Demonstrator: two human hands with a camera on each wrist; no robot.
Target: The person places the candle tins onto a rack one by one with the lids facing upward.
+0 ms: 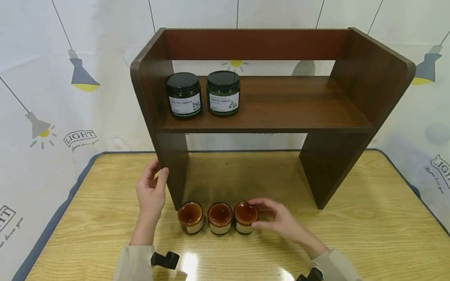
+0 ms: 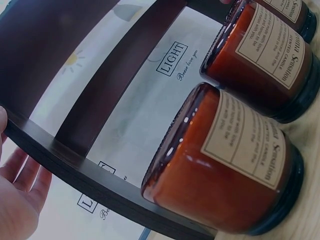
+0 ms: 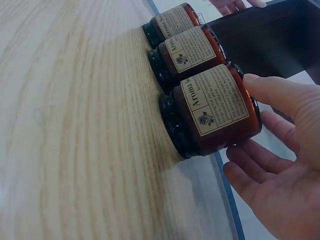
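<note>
Three amber scented candle jars stand in a row on the table, each with its dark lid-like end down and a beige label. My right hand (image 1: 276, 218) holds the right candle jar (image 1: 246, 217), thumb at its upper rim and fingers around the far side. Next to it are the middle candle jar (image 1: 220, 219) and the left candle jar (image 1: 191, 218). At the left side panel of a dark wooden shelf (image 1: 270, 110), my left hand (image 1: 151, 192) has its thumb at the front edge and its fingers along the outer side, partly hidden.
Two dark green candle jars with black lids, one at the far left (image 1: 184, 95) and one beside it (image 1: 223, 93), stand on the shelf's upper board. The shelf rests on a wood-grain table (image 1: 374, 225). Behind hangs a white printed cloth (image 1: 117, 78).
</note>
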